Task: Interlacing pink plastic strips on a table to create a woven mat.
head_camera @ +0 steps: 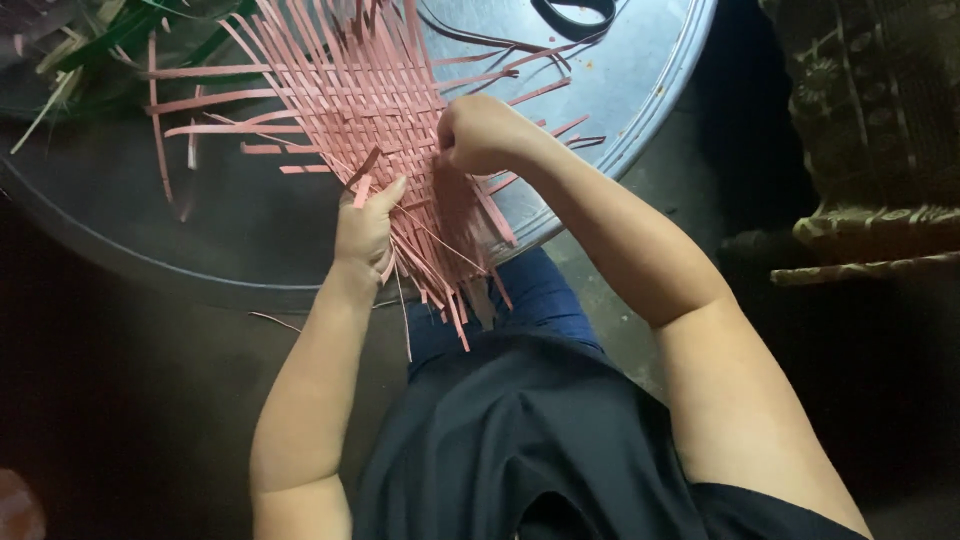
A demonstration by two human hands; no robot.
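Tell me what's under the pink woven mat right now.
The pink woven mat lies on a round metal tray. Its near strips overhang the rim, above the person's lap. The tray surface directly beneath the weave is covered.

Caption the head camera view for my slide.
Two bare hands, left hand and right hand, grip a flat pink woven-strip mat.

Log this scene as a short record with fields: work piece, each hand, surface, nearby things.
Work piece: pink woven strip mat, partly woven, loose ends hanging off the tray's near edge
Left hand: on the mat's near edge, thumb raised against a strip
Right hand: closed in a grip on strips at the mat's right side
Surface: round metal tray
Nearby: green strips at the far left
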